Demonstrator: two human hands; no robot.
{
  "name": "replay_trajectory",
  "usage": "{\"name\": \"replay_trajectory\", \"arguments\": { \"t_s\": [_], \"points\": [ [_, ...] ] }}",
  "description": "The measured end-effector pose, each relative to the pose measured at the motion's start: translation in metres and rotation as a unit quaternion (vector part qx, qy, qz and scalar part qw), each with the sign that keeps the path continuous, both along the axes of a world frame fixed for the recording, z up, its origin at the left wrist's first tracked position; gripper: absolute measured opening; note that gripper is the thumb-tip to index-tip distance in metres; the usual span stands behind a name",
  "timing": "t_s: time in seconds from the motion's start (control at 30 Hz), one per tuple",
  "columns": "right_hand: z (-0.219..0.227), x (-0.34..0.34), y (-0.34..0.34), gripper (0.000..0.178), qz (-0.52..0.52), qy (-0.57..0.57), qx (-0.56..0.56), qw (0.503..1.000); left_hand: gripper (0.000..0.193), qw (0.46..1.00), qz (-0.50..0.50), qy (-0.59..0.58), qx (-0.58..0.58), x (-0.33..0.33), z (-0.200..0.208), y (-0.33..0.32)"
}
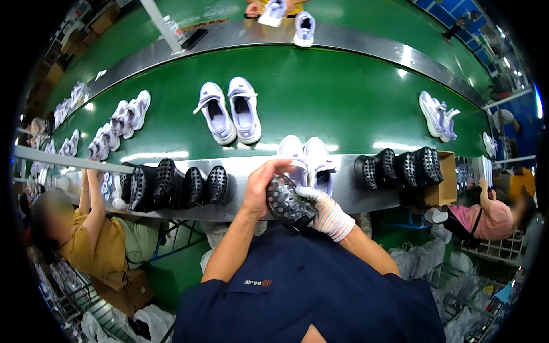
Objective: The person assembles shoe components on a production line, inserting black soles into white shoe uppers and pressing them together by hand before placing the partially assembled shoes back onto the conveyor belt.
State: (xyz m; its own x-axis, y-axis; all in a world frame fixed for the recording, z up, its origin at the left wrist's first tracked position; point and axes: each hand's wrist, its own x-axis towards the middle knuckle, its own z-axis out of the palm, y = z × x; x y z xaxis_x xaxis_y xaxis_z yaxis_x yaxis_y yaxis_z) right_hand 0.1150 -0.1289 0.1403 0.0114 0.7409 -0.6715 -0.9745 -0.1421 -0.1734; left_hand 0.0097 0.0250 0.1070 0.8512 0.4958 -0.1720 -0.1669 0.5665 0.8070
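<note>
A black shoe tree (pixel 290 204) dotted with round holes is held between my two hands in front of my chest. My bare left hand (pixel 257 191) wraps round its left side and top. My right hand (pixel 327 210), in a white glove with a striped cuff, grips its right side. Just beyond, a pair of white and lavender sneakers (pixel 318 153) stands on the metal ledge, toes pointing away, partly covered by my hands. More black dotted shoe trees (pixel 217 184) are lined up to the left, and another group (pixel 406 168) stands to the right.
The green conveyor belt (pixel 343 86) runs across, carrying a sneaker pair (pixel 231 113) ahead and others left and right. A cardboard box (pixel 446 183) sits on the right. Co-workers (pixel 97 237) are at both sides; another person's hands hold a sneaker (pixel 273 12) across the belt.
</note>
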Motion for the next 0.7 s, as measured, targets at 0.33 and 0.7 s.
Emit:
{"name": "replay_trajectory", "arguments": {
  "t_s": [0.33,0.7],
  "points": [
    [0.025,0.01,-0.025,0.057,0.29,-0.779,-0.013,0.556,0.05,0.976,0.145,0.161,0.004,0.01,-0.027,-0.007],
    [0.001,0.013,-0.031,0.064,0.423,-0.71,-0.084,0.557,0.057,0.935,0.16,0.29,0.125,0.024,-0.04,-0.028]
  ]
}}
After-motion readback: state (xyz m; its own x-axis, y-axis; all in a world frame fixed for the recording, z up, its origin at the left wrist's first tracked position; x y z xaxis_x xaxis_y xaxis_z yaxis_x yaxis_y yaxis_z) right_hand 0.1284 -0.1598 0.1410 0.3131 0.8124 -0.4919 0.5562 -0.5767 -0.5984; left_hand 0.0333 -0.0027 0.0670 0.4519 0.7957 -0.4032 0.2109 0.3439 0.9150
